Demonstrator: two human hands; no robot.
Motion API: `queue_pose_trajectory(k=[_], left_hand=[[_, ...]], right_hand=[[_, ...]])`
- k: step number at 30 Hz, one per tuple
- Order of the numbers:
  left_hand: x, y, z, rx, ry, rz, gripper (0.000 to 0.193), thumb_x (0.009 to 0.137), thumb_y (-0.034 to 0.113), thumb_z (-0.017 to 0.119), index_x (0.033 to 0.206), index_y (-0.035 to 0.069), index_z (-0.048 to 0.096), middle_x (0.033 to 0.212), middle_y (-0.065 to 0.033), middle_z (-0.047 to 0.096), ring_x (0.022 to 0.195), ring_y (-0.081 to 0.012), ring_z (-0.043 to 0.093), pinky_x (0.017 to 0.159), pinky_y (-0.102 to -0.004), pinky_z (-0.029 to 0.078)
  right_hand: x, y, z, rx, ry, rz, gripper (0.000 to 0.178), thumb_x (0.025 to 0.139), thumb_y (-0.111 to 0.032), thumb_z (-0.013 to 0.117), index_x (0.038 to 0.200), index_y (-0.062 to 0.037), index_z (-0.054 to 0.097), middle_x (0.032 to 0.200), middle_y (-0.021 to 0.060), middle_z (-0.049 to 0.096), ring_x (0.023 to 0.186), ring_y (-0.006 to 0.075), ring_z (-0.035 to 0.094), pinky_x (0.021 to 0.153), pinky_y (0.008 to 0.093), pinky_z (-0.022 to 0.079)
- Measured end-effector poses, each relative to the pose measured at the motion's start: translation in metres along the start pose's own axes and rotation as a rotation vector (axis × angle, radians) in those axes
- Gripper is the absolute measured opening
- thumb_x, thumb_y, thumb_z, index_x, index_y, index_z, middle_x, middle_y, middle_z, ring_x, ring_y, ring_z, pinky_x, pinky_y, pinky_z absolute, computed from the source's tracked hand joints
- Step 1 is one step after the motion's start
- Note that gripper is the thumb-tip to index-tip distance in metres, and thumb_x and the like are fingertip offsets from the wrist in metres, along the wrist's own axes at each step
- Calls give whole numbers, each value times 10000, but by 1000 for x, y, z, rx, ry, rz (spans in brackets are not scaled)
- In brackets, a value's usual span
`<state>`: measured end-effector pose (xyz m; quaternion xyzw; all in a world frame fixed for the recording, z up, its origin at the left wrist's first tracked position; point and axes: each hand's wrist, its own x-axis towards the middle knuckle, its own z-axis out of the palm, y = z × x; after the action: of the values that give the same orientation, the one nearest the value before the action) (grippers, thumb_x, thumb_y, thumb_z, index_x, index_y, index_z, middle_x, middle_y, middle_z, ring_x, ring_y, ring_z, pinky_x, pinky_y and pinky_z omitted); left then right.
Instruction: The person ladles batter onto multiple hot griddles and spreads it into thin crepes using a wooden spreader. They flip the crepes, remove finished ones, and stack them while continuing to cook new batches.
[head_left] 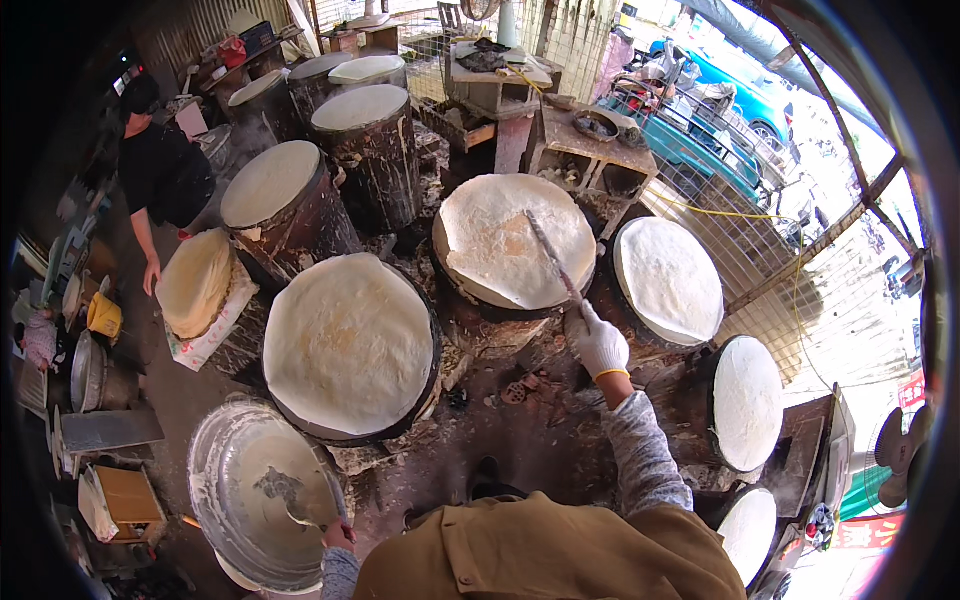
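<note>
My right hand (602, 348), in a white knit glove, is closed round the end of a long flat scraper (553, 255). The scraper's far tip rests on a thin pale pancake (480, 235) that covers a round griddle ahead, browned near its middle. At the lower left my left hand (340, 533) is bare and closed at the rim of a wide metal basin (215, 445) of pale batter (250, 535). It grips the handle of what looks like a ladle (298, 512), dipped in the batter. Another large pancake (350, 335) lies on the griddle between basin and scraper.
More griddles hold pale sheets: one (668, 280) right of the scraper, others (748, 403) down the right side. Drum-shaped stoves (370, 165) stand behind. A stack of pancakes (195, 280) is at left, beside a person (160, 165) in black. Rubble (535, 390) lies between stoves.
</note>
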<state>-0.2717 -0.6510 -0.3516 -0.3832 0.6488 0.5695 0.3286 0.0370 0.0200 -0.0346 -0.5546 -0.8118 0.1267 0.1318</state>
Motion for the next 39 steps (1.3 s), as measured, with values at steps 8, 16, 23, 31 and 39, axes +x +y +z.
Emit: queue_pose_trajectory(k=[8,16,23,31,39], left_hand=[[-22,7,5,77,-59,30,353,923,242,611,627,83,501,524,-83,493,348,-233,430,322,-361,363],[-40,14,14,78,-37,-10,367,925,256,606,613,96,500,513,-84,503,358,-232,458,324,-354,364],[-34,19,2,94,-22,-21,343,918,252,622,630,101,516,526,-64,509,366,-214,462,321,-340,368],[-49,19,23,-21,16,-49,292,889,210,661,661,96,518,548,-59,516,382,-198,463,310,-312,361],[-78,-1,31,-91,60,176,344,889,294,610,622,95,523,494,-59,490,361,-185,433,337,-341,348]], right_hand=[[15,-10,8,140,37,-16,388,933,-325,532,1293,-195,600,856,266,659,790,438,654,702,519,512],[50,-14,6,-12,54,-72,371,928,-312,536,1279,-207,600,787,213,678,706,411,664,628,527,521],[37,-29,11,30,-59,-139,404,947,-316,503,1348,-279,534,757,220,667,719,403,667,643,526,521],[46,-19,3,149,-11,-112,374,926,-294,533,1287,-204,580,806,250,662,768,442,648,690,534,508],[-15,-31,-16,607,-249,-88,451,916,-244,572,1340,-91,564,809,138,707,648,234,653,662,380,526]])
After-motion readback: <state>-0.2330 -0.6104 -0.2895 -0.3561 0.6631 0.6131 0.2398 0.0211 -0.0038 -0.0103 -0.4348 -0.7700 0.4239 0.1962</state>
